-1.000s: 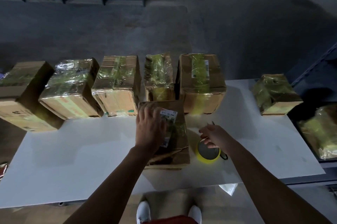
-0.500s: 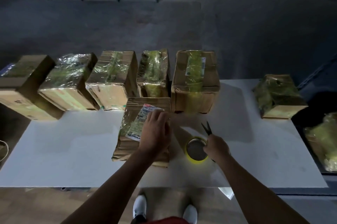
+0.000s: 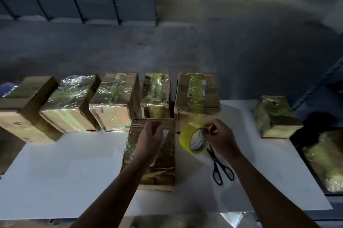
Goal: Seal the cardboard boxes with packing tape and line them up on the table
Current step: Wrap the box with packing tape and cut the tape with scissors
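A cardboard box (image 3: 163,162) wrapped in shiny tape lies lengthwise at the middle of the white table (image 3: 55,172). My left hand (image 3: 151,138) rests on its far half with fingers loosely curled, holding nothing that I can make out. Just right of the box, my right hand (image 3: 220,138) grips a roll of yellow packing tape (image 3: 187,138), lifted and tilted on edge above the table. Behind them several taped boxes stand side by side along the far edge, from the leftmost box (image 3: 24,109) to the rightmost box (image 3: 196,98).
Black scissors (image 3: 220,168) lie on the table under my right wrist. A lone taped box (image 3: 276,116) sits at the far right corner. Another wrapped box (image 3: 326,159) lies beyond the table's right edge. Grey floor lies past the table.
My right hand has laid the scissors down and lifted the tape roll off the table. My left hand has gone from flat on the box to curled. The box now lies straighter.
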A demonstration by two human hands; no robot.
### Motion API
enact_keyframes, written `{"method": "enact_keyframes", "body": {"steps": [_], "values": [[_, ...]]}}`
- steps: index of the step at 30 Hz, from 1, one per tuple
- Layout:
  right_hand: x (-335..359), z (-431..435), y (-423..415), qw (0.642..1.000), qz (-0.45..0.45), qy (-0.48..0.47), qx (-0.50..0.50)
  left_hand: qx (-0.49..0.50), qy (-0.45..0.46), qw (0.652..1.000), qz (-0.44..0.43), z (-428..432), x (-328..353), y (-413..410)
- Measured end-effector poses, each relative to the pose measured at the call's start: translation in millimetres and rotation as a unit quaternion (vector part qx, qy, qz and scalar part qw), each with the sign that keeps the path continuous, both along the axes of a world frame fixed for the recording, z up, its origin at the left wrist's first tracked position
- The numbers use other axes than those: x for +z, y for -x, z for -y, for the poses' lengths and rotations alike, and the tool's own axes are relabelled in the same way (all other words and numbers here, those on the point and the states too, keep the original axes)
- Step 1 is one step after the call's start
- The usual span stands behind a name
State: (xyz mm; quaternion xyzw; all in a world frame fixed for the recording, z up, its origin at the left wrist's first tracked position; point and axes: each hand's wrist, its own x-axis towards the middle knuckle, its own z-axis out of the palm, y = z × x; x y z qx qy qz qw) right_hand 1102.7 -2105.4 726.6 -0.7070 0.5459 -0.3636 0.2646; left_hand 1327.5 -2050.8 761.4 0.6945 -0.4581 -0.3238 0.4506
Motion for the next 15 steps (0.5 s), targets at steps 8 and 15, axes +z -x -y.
{"method": "enact_keyframes", "body": {"steps": [8, 15], "values": [[38.2, 1.5, -54.1, 0.986, -0.003, 0.151, 0.068, -0.102, -0.14, 0.967, -0.186, 9.2, 13.1, -40.0], [50.8, 3.1, -90.4, 0.961, -0.082, 0.235, 0.118, -0.173, -0.193, 0.932, -0.255, 7.4, 20.6, -69.4]]}}
